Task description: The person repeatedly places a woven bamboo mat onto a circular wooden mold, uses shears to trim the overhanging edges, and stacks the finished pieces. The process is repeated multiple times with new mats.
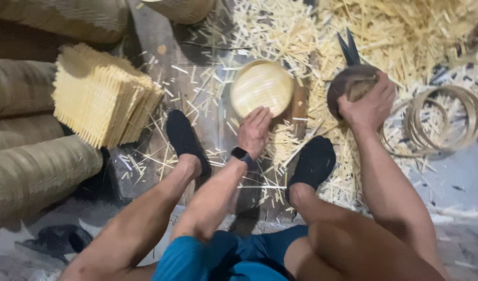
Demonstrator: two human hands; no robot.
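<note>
A: Holding the round woven bamboo disc (262, 87) down with the left hand (254, 131) — fingers are lying flat on its near edge, pressing rather than gripping. The disc is sitting on a wooden block (299, 104) just ahead of that hand.

B: Right hand (368, 106)?

A: It is clenching around a dark rounded tool (353, 86) with two pointed blades (349, 48) sticking out ahead of the knuckles. It is hovering beside the disc, to the right of the left hand, not touching it.

B: Risks?

A: In my judgement, the left fingertips are sitting close to where the blades would be coming in, so a slip could be nicking them. The disc is only being pinned at one edge, so it could be pivoting or skidding off the block.

B: Anything underfoot?

A: Loose bamboo offcuts (280, 31) are lying everywhere around both hands and both black shoes (184, 138); footing could be sliding. The coiled bamboo hoops (444, 117) are lying right of the right hand and could be snagging the elbow. A stack of woven mats (101, 93) is sitting well left of the left hand, out of the way.
</note>
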